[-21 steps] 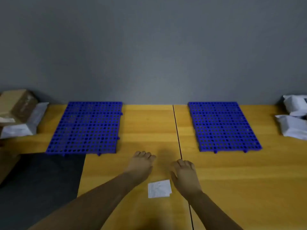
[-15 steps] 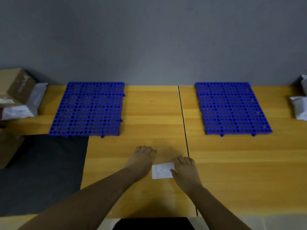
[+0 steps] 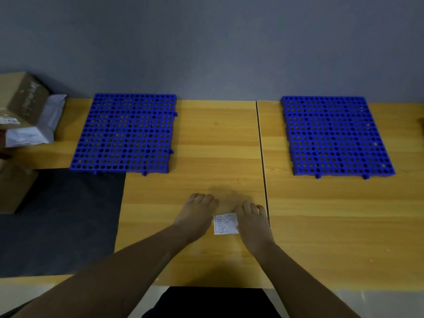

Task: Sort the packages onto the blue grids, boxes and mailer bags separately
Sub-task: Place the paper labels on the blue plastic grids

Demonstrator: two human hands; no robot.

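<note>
1. My left hand (image 3: pixel 197 214) lies palm down on the table (image 3: pixel 215 145). Its fingers are relaxed and point away from me, and it holds nothing.
2. My right hand (image 3: pixel 251 222) also lies palm down with loose fingers and grips nothing. Its thumb side overlaps the right edge of a printed white slip (image 3: pixel 224 223).
3. The slip lies flat between the two hands. The left hand is just beside its left edge; I cannot tell whether they touch.
4. The left grid (image 3: pixel 125 134) lies flat at the far side of the table, left of the table seam. The right grid (image 3: pixel 335 136) lies flat beyond the seam, well apart from the first.
5. The packages sit at the far left end of the table, left of the left grid and off both grids. A cardboard box (image 3: pixel 23 97) stands at the back. A white bag (image 3: pixel 34 131) lies against its front and right side.
6. A second box (image 3: pixel 13 187) sits lower at the left edge, beside a dark mat (image 3: pixel 62 221).
</note>
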